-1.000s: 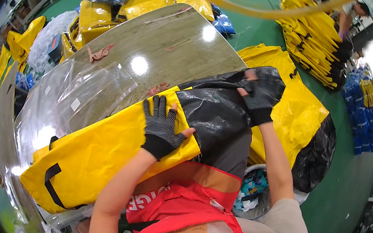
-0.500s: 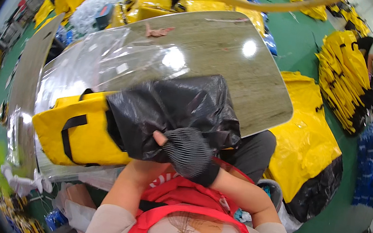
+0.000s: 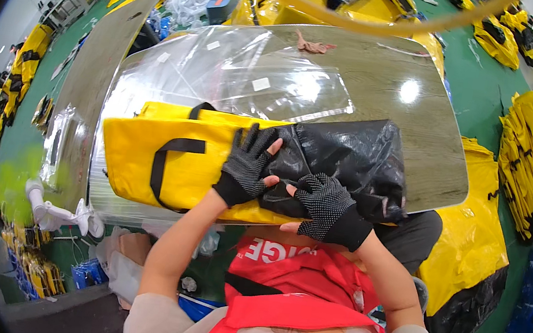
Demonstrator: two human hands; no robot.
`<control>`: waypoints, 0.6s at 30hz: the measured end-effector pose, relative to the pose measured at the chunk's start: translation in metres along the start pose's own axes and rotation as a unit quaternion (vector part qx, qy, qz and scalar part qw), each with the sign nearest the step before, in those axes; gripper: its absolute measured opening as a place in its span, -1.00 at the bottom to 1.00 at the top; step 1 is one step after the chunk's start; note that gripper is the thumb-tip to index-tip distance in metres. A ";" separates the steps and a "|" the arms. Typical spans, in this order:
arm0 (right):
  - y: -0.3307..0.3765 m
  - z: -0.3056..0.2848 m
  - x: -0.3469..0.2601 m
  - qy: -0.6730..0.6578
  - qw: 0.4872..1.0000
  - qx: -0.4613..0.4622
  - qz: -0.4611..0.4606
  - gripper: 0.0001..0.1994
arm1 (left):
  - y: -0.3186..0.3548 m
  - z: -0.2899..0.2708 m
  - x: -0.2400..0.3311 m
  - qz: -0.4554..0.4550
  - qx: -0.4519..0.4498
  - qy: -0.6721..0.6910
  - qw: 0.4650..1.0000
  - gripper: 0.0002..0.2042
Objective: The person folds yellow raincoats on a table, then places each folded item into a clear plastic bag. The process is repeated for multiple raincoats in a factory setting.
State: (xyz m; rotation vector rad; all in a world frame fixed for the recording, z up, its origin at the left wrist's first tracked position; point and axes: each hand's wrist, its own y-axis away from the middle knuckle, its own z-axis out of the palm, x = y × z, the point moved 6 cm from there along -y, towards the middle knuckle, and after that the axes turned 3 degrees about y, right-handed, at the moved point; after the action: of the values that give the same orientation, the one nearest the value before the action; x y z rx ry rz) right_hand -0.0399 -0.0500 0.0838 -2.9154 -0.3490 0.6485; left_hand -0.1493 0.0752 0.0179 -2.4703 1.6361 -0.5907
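And here we have the wood-grain table (image 3: 429,148) with its rounded corners, the flat-folded yellow-and-black bag (image 3: 218,134) lying along its near side! Smooth yellow fabric sits left, creased glossy black sheeting right, a strap loop (image 3: 157,175) on the yellow. Our left hand (image 3: 243,169), in dotted knit, presses with fingers spread, clasping nothing, where the colours meet. Our right hand (image 3: 327,208) rests on the black part's near edge, fingers partly bent; whether they pinch it, we can't tell. Clear, shiny plastic sheets (image 3: 224,82) cover the table's left; a crumpled pinkish scrap (image 3: 314,46) lies near its far edge.
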 end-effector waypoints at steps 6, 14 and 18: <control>-0.064 0.032 0.006 0.034 0.991 0.118 0.056 -0.34 | 0.011 -0.026 -0.019 0.028 -0.029 0.007 0.999 -0.55; -0.078 0.059 0.004 0.100 0.984 0.044 0.142 -0.33 | 0.280 -0.131 -0.293 -0.533 0.050 0.430 0.727 -0.32; -0.083 0.091 0.006 0.096 0.974 0.100 0.177 -0.39 | 0.233 -0.154 -0.246 -0.550 0.057 0.630 0.545 -0.43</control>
State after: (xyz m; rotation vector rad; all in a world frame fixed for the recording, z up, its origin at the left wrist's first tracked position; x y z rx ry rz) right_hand -0.0896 0.0388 0.0145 -2.8293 0.2492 0.4061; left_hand -0.4917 0.2201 0.0247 -2.5820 -0.5348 -2.8687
